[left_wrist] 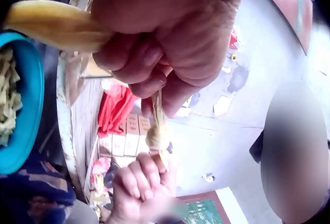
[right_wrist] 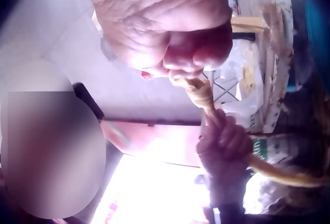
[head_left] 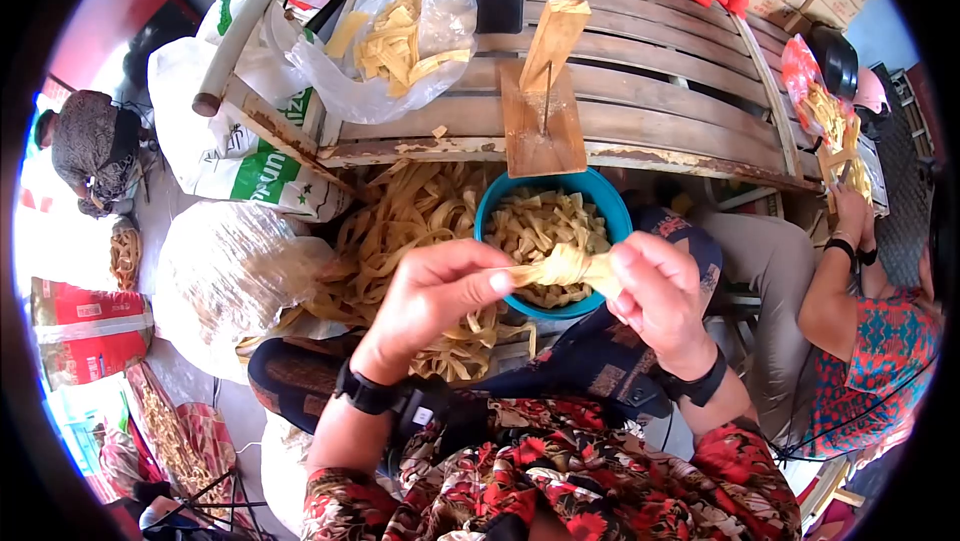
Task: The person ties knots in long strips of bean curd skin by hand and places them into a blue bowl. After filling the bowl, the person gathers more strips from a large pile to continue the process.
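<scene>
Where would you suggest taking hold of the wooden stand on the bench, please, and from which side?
I would grip the wooden stand by its upright post, coming from the right with the right hand once it releases the knotted strip. The post is a narrow block rising from the base; a thin metal rod stands on its near side, whereas its right side looks unobstructed.

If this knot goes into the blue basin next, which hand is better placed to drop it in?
Probably the right hand: it pinches the strip close beside the knot, seen over the blue basin. The left hand pinches farther from it, with a length of strip trailing out.
</scene>
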Motion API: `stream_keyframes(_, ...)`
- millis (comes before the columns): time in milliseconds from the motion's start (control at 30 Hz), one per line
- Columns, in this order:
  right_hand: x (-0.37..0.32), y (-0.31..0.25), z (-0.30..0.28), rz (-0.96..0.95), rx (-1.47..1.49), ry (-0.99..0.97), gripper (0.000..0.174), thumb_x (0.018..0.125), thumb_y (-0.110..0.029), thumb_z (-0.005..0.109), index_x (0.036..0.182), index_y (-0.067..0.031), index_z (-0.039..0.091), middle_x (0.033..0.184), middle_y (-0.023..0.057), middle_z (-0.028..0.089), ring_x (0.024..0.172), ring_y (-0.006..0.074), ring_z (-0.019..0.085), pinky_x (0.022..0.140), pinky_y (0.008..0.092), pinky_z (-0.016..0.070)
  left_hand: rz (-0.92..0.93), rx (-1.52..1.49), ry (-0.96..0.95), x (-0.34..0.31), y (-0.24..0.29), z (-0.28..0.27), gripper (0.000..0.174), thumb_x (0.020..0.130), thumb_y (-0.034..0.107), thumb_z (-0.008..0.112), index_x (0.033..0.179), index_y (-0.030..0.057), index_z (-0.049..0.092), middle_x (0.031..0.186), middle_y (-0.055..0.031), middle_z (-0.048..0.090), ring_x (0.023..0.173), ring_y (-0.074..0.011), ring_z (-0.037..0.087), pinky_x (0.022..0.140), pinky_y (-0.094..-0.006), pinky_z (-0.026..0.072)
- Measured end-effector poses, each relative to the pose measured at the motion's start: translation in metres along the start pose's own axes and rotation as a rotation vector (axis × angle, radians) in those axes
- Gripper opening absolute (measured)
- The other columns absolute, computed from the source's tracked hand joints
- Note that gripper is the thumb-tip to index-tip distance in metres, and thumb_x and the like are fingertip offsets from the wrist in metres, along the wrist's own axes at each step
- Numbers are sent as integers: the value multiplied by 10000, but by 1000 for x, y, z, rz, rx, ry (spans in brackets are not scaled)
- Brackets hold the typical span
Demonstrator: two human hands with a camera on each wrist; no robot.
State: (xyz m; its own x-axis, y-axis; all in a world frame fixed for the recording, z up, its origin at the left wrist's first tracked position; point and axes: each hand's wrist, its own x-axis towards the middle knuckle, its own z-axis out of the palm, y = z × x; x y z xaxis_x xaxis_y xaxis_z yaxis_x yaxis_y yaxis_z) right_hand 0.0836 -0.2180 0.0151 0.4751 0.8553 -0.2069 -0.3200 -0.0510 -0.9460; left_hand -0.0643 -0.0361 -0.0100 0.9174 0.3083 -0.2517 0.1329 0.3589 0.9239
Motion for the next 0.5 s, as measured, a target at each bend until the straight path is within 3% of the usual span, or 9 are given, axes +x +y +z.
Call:
stream_keyframes(33, 0, 1, 2, 40, -186, -3, 270, 963, -231, 472, 790, -34, 537, 601, -23, 490, 492, 22, 419, 421, 176, 309, 36, 115, 28, 0, 0, -5, 125, 841, 98, 662, 920, 0, 659, 791, 16, 611, 708, -42, 510, 611, -191, 402)
stream_keyframes(67, 4, -7, 0, 122, -279, -95, 269, 964, -243, 473, 848, -20, 569, 647, 5, 542, 542, 48, 502, 476, 180, 393, 71, 226, 54, 1, 1, -7, 111, 837, 101, 668, 883, 0, 669, 781, 19, 615, 702, -39, 511, 609, -192, 405)
stream_keyframes(133, 18, 10, -14, -71, -224, -86, 313, 969, -276, 459, 940, -1, 605, 748, 50, 605, 648, 100, 587, 606, 218, 474, 127, 326, 72, 1, 10, -4, 106, 821, 96, 681, 871, 3, 669, 758, -1, 622, 677, -60, 532, 599, -207, 421)
stream_keyframes(200, 31, 0, -25, 7, -283, -81, 407, 973, -338, 433, 1019, 20, 619, 887, 92, 648, 774, 137, 620, 748, 264, 488, 229, 445, 60, 5, 12, -2, 104, 803, 90, 694, 865, 10, 670, 742, -29, 629, 660, -92, 558, 590, -226, 440)
stream_keyframes(267, 41, -6, -27, 48, -404, -249, 401, 967, -345, 445, 1027, 13, 613, 908, 97, 652, 788, 134, 623, 722, 262, 495, 384, 572, 15, 16, 11, 3, 109, 783, 82, 708, 864, 21, 670, 733, -63, 635, 648, -136, 589, 582, -249, 460)
stream_keyframes(300, 45, -13, -21, 228, -318, -346, 378, 963, -342, 456, 1001, 1, 609, 860, 72, 645, 756, 127, 626, 671, 257, 499, 483, 656, 13, 22, 12, 7, 105, 762, 81, 716, 840, 29, 668, 728, -100, 636, 639, -208, 617, 570, -283, 481)
stream_keyframes(400, 60, -24, -16, 390, -338, -588, 347, 963, -331, 429, 877, -21, 560, 696, 16, 580, 592, 95, 592, 527, 230, 467, 575, 699, -21, 33, 15, 11, 90, 755, 74, 715, 820, 36, 665, 727, -89, 643, 623, -228, 622, 554, -298, 486)
stream_keyframes(467, 63, -25, -23, 493, -488, -662, 347, 956, -339, 423, 824, -36, 529, 662, 2, 529, 569, 86, 549, 558, 238, 468, 593, 829, -53, 36, 20, -2, 72, 761, 74, 706, 809, 38, 667, 706, -81, 641, 605, -226, 618, 538, -299, 481)
stream_keyframes(500, 61, -15, -30, 397, -474, -666, 345, 956, -337, 424, 828, -34, 530, 671, 5, 530, 600, 83, 553, 584, 243, 475, 585, 885, -57, 37, 20, -13, 77, 762, 78, 707, 814, 35, 669, 700, -80, 639, 603, -217, 617, 535, -294, 478)
